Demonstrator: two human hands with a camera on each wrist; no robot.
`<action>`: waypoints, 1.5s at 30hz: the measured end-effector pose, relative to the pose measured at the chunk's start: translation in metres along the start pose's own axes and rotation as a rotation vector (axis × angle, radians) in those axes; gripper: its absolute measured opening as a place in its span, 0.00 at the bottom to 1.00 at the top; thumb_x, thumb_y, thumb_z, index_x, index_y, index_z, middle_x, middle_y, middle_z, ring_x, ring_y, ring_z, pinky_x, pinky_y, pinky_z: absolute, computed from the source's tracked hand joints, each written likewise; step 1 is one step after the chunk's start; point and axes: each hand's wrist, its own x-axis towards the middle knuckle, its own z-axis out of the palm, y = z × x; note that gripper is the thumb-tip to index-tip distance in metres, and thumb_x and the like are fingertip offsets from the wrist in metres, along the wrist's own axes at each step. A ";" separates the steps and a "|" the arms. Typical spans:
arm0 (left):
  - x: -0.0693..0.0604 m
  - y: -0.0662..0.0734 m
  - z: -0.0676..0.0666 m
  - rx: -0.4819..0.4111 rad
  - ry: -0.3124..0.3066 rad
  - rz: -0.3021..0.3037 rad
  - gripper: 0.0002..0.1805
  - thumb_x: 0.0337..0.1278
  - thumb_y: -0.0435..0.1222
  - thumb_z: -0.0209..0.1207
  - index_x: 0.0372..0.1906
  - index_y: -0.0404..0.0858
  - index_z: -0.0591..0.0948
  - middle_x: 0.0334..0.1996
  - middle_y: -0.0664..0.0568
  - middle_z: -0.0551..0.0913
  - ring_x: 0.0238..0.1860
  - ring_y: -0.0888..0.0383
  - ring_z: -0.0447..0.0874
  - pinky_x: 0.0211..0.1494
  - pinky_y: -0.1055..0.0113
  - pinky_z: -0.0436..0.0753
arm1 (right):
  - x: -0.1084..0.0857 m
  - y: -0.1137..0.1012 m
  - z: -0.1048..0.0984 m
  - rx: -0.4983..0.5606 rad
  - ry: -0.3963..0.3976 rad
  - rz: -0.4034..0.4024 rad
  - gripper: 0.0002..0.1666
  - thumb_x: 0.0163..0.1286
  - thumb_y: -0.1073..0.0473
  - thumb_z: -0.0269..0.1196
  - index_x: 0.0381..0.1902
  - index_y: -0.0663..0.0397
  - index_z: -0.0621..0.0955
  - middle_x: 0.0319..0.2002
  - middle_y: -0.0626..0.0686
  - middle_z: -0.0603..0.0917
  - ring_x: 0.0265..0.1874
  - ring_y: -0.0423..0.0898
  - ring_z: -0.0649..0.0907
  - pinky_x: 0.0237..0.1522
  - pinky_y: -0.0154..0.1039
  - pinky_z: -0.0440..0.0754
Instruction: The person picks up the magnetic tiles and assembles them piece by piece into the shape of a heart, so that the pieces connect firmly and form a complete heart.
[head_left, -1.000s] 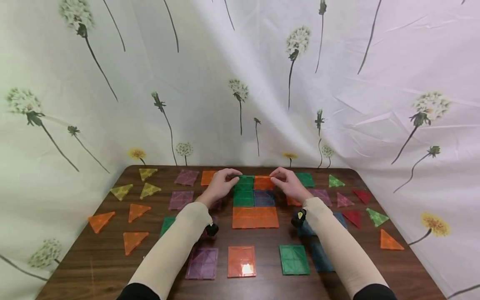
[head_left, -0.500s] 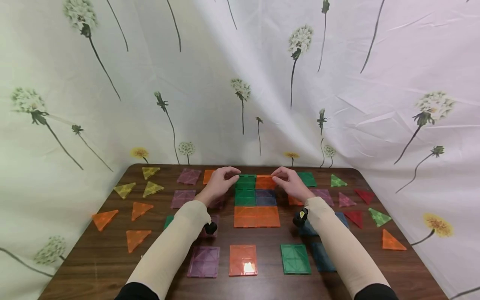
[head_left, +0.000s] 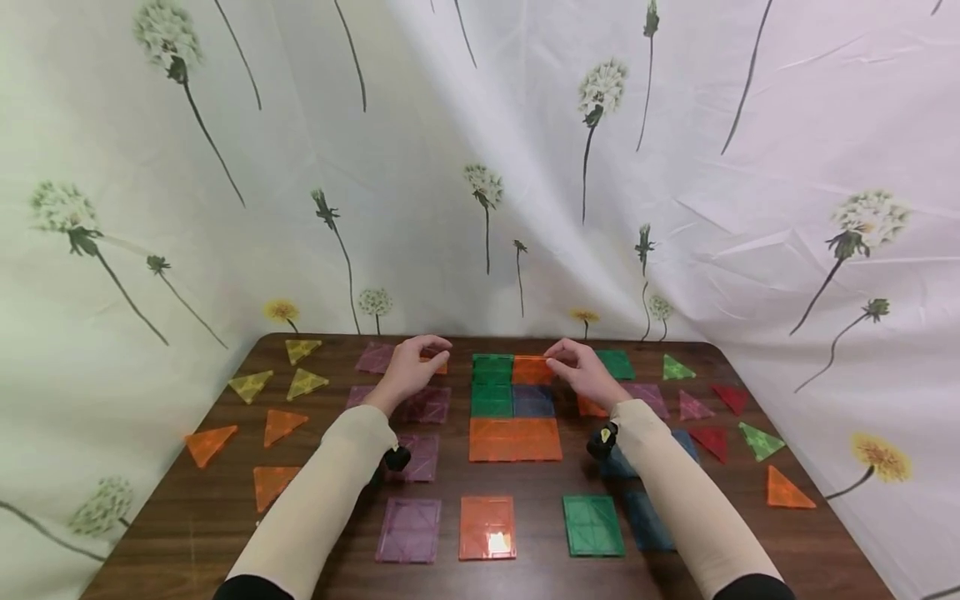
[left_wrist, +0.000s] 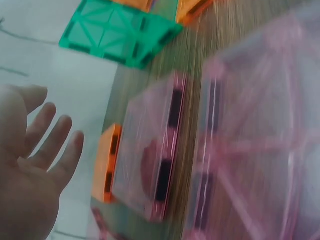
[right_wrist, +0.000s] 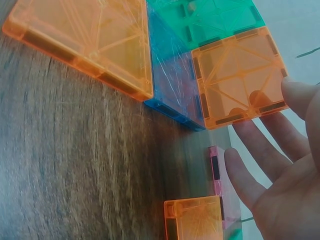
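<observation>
Translucent magnetic tiles form a panel mid-table. At its far end a green square tile [head_left: 492, 368] and an orange square tile [head_left: 532, 369] stand up side by side. In front lie another green tile [head_left: 491, 402], a blue tile [head_left: 533, 402] and an orange row [head_left: 515, 440]. My right hand [head_left: 581, 371] pinches the standing orange tile's outer edge; the right wrist view shows the thumb [right_wrist: 295, 97] on one face and fingers behind. Left of the panel, my left hand [head_left: 408, 367] holds nothing, its fingers loosely bent above purple tiles [left_wrist: 145, 150].
Near the front lie a purple tile [head_left: 409, 530], an orange-red tile [head_left: 487, 527] and a green tile [head_left: 594, 525]. Yellow and orange triangles [head_left: 283, 426] lie at the left, green, red and orange triangles [head_left: 787, 489] at the right. A flowered curtain [head_left: 420, 208] hangs behind the table.
My left hand has come away from the green tile's outer edge and moved left. The right hand stays at the orange tile. The green tile still stands.
</observation>
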 end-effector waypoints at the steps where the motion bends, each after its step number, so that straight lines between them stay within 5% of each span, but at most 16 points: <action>1: 0.000 -0.003 -0.002 0.014 0.008 -0.005 0.14 0.78 0.39 0.60 0.60 0.40 0.85 0.57 0.44 0.85 0.58 0.44 0.83 0.60 0.45 0.82 | 0.000 0.001 0.000 -0.002 0.001 -0.003 0.10 0.82 0.54 0.61 0.54 0.50 0.83 0.52 0.54 0.87 0.51 0.50 0.85 0.54 0.48 0.83; 10: 0.010 -0.025 -0.011 0.236 0.006 0.011 0.22 0.75 0.35 0.62 0.67 0.29 0.79 0.65 0.33 0.79 0.69 0.34 0.72 0.71 0.38 0.72 | 0.001 -0.002 0.003 0.020 0.006 -0.032 0.14 0.82 0.54 0.60 0.56 0.56 0.82 0.53 0.60 0.86 0.52 0.56 0.85 0.54 0.51 0.82; 18: 0.006 -0.036 -0.010 0.399 -0.085 -0.118 0.33 0.76 0.41 0.62 0.78 0.33 0.68 0.74 0.35 0.71 0.72 0.28 0.60 0.70 0.31 0.64 | -0.003 -0.004 0.013 0.028 0.003 -0.022 0.10 0.82 0.55 0.61 0.54 0.50 0.83 0.50 0.55 0.87 0.50 0.51 0.85 0.53 0.48 0.83; 27: 0.009 -0.037 -0.009 0.504 -0.130 -0.116 0.34 0.75 0.45 0.63 0.77 0.37 0.70 0.73 0.31 0.68 0.70 0.26 0.59 0.68 0.31 0.64 | -0.004 0.000 0.015 0.042 0.015 -0.012 0.13 0.82 0.55 0.61 0.56 0.55 0.82 0.53 0.59 0.86 0.53 0.57 0.85 0.56 0.53 0.82; 37: 0.024 -0.039 -0.014 0.369 0.022 -0.012 0.29 0.63 0.36 0.73 0.65 0.30 0.80 0.61 0.32 0.73 0.58 0.36 0.74 0.60 0.41 0.77 | 0.000 -0.002 0.010 0.030 0.002 -0.011 0.14 0.83 0.59 0.59 0.57 0.61 0.82 0.54 0.64 0.85 0.54 0.62 0.84 0.57 0.57 0.82; 45: 0.029 -0.011 -0.014 0.146 0.042 0.050 0.17 0.68 0.32 0.68 0.59 0.35 0.83 0.53 0.38 0.85 0.50 0.42 0.85 0.52 0.46 0.86 | 0.001 0.001 0.000 0.031 0.000 -0.008 0.12 0.81 0.54 0.61 0.55 0.53 0.83 0.52 0.57 0.88 0.51 0.55 0.86 0.55 0.52 0.83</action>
